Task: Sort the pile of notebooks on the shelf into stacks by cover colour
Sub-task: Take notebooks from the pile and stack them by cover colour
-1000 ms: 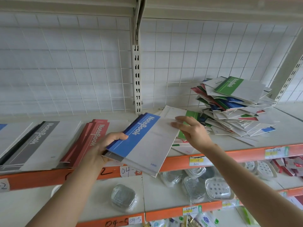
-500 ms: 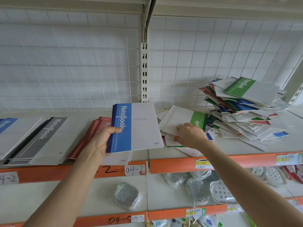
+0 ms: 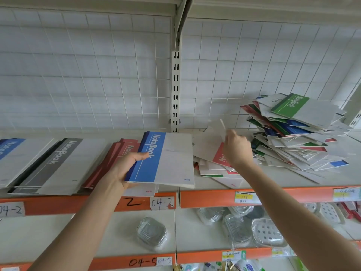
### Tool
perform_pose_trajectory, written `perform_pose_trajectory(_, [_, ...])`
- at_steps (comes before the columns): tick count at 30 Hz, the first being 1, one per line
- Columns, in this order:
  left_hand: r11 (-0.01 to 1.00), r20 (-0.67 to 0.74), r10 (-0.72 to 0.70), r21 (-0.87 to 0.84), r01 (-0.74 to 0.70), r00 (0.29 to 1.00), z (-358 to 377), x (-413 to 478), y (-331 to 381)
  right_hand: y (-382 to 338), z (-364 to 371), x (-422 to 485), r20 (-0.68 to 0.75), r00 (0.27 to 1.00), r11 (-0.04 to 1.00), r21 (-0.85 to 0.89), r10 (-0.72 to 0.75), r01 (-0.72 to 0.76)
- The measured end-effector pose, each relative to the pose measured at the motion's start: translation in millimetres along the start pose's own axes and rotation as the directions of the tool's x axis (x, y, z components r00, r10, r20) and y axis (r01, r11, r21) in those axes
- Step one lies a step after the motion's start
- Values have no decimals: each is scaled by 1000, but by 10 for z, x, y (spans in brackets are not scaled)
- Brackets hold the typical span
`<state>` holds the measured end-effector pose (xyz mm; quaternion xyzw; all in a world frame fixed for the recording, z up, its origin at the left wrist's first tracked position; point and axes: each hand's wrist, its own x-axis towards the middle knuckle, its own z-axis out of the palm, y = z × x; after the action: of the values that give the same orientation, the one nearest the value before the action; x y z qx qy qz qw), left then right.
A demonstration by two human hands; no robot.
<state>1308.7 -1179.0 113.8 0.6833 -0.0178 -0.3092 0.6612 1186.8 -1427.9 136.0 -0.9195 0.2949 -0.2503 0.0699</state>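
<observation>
Left hand (image 3: 127, 170) gripped blue notebooks (image 3: 168, 159) at the spine edge over the red stack (image 3: 122, 151); right hand (image 3: 237, 149) pinched a loose notebook (image 3: 222, 127) (light, floppy, probably best taken spine-side) beside the pile (image 3: 297, 132).

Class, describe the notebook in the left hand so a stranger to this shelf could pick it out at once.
Find the orange-edged upper shelf and the white slotted post at its back. Just in front of that post, the left hand grips a blue notebook at its spine, over the red stack. Its neighbours are red-banded and lie flat; it is blue-banded and held up.
</observation>
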Motion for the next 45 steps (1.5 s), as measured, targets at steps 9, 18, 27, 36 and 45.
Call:
perform_pose_trajectory(9, [991, 90, -67, -108, 76, 994, 169, 60, 26, 35, -232, 44, -317, 938, 691, 709, 139, 138])
perform_pose_trajectory(18, [965, 236, 40, -262, 24, 971, 138, 33, 15, 112, -148, -24, 109, 994, 255, 961, 13, -109])
perform_pose_trajectory(27, [999, 176, -40, -8, 42, 984, 52, -58, 49, 28, 43, -77, 471, 869, 165, 854, 154, -493])
perform_pose_trajectory(36, [967, 210, 134, 185, -174, 968, 173, -265, 102, -229, 111, -59, 444, 827, 260, 802, 345, -538])
perform_pose_trajectory(45, [958, 182, 140, 225, -180, 973, 296, -222, 110, -571, 231, -100, 354, 934, 751, 605, 44, -265])
